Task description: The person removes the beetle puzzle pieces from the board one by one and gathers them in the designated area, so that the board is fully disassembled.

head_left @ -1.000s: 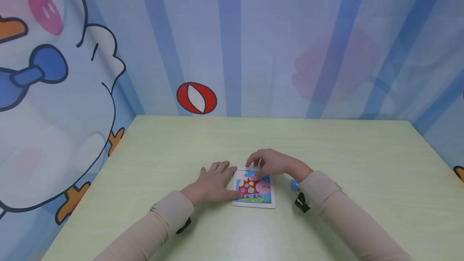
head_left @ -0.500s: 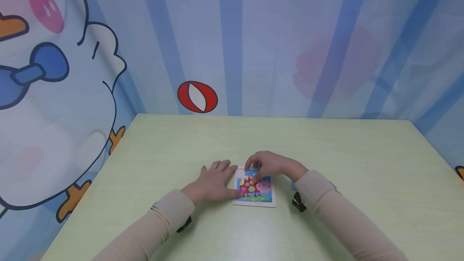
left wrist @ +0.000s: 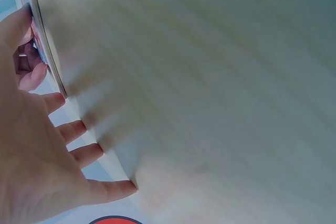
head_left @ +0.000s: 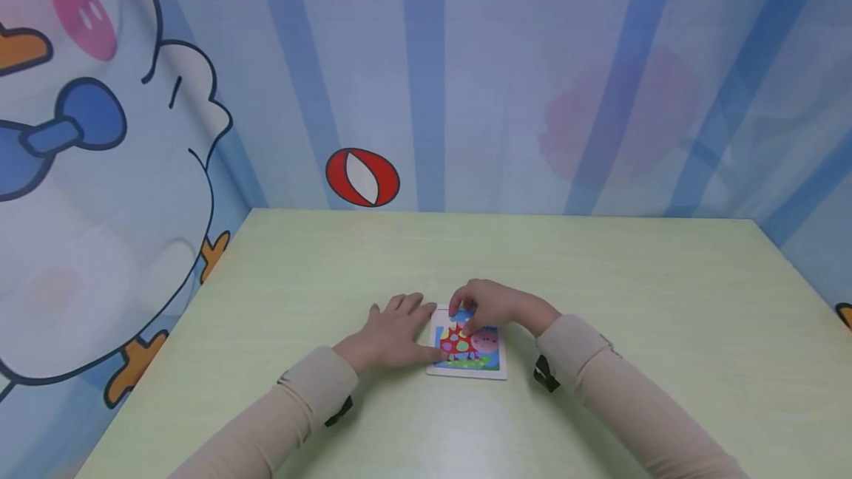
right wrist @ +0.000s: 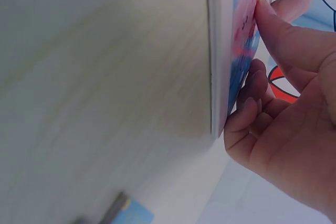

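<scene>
A small picture puzzle [head_left: 479, 365] in a white frame lies flat on the table, showing a pink pig-faced figure with a red spotted body. My left hand [head_left: 391, 337] is spread flat at its left side, thumb over the lower left part and index fingertip at the top left corner. Over the upper part bends my right hand [head_left: 495, 303], thumb on the picture and fingers curled at the far edge, pinching a blue puzzle piece [head_left: 459, 315] near the top. In the right wrist view the thumb [right wrist: 278, 32] presses on the picture; the far fingers partly hide its edge.
A loose blue piece [right wrist: 134, 213] lies on the table beyond the puzzle in the right wrist view; the right sleeve [head_left: 579, 350] mostly covers it in the head view. The pale wooden table [head_left: 346, 257] ends at a printed cloth backdrop [head_left: 492, 94].
My right hand has shifted slightly left and lower over the puzzle, and its sleeve now covers the loose blue piece. The left hand and puzzle hold nearly still.
</scene>
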Action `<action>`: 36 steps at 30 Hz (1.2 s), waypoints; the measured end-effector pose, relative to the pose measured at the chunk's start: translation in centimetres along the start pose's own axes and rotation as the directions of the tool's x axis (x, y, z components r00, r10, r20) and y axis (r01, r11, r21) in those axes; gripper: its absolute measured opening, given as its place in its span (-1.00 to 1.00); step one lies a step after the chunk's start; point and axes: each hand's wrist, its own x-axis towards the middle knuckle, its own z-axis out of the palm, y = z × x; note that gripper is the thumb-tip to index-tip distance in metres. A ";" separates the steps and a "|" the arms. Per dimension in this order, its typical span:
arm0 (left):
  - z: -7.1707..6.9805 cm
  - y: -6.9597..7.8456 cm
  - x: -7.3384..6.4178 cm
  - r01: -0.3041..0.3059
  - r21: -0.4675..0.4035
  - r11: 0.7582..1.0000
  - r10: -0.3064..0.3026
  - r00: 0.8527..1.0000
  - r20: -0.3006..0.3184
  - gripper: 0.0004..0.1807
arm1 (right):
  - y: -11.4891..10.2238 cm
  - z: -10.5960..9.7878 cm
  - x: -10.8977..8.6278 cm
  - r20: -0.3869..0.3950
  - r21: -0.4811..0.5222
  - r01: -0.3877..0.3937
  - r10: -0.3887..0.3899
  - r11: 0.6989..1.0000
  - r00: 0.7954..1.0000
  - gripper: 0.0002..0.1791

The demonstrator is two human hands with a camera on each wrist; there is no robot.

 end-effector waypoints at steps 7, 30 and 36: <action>0.0 0.1 0.0 0.002 -0.002 1.000 -0.002 1.000 0.000 -0.06 | -0.1 0.2 0.0 -0.008 0.006 -0.005 0.005 1.000 1.000 -0.76; -0.1 0.3 -0.3 0.002 0.002 1.000 -0.002 1.000 0.010 -0.08 | 0.1 0.4 -0.7 -0.095 0.031 0.081 -0.078 0.996 0.992 -0.79; -0.1 0.3 -0.2 0.010 0.005 1.000 -0.010 1.000 0.004 -0.08 | 0.2 0.5 -0.6 -0.123 0.044 0.070 -0.064 0.997 0.990 -0.70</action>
